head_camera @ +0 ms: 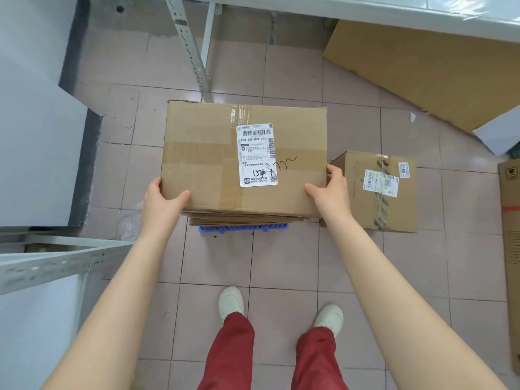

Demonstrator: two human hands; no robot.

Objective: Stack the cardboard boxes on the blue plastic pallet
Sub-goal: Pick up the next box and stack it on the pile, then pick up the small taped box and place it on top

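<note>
A large taped cardboard box (208, 153) with a white shipping label is in front of me, over other cardboard stacked beneath it. Only the near edge of the blue plastic pallet (243, 228) shows under the stack. My left hand (161, 201) grips the box's near left corner, thumb on top. My right hand (329, 190) grips its near right corner, thumb on top. A smaller labelled cardboard box (377, 190) stands on the tiled floor just to the right of the stack.
White metal shelving (45, 263) stands at my left, and a shelf upright (188, 46) rises behind the stack. A flat cardboard sheet (427, 68) lies at the back right. Another carton (510, 235) stands at the right edge. My feet (230, 302) are on tiles behind the pallet.
</note>
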